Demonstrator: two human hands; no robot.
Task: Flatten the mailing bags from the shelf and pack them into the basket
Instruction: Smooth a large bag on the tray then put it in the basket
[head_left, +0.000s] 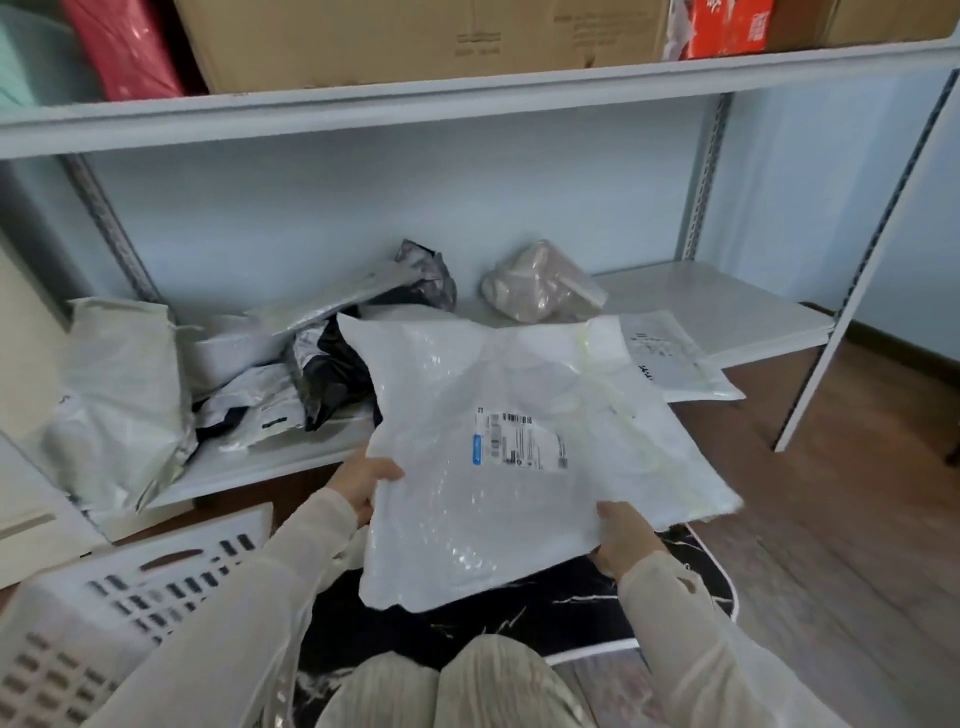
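We hold a large white plastic mailing bag (509, 457) between both hands, just in front of the low white metal shelf (727, 291). Our left hand (363, 486) grips the bag's left edge, thumb on top and fingers curled under; our right hand (623, 540) grips the near right edge the same way, thumb lying on the plastic. Both forearms, in pale sheer sleeves, reach forward from the bottom corners of the view and converge on the bag.

The bag lies nearly flat, face up, tilted a little with its far end raised toward the shelf. Its long axis runs from the near left corner away to the far right. A white printed shipping label (519, 441) with a barcode and a blue strip faces up near the bag's middle; its text is too small to read.

On the shelf behind the bag sit more bags: a crumpled black and white heap (311, 364), a tall white bag (124, 395) at the far left, a wadded beige bag (540, 288), and a flat white bag (670, 358) with unreadable dark print.

A white slotted plastic basket (104, 613) stands on the floor left of the held bag, beside our left arm. A black marbled mat (519, 618) lies under the bag.
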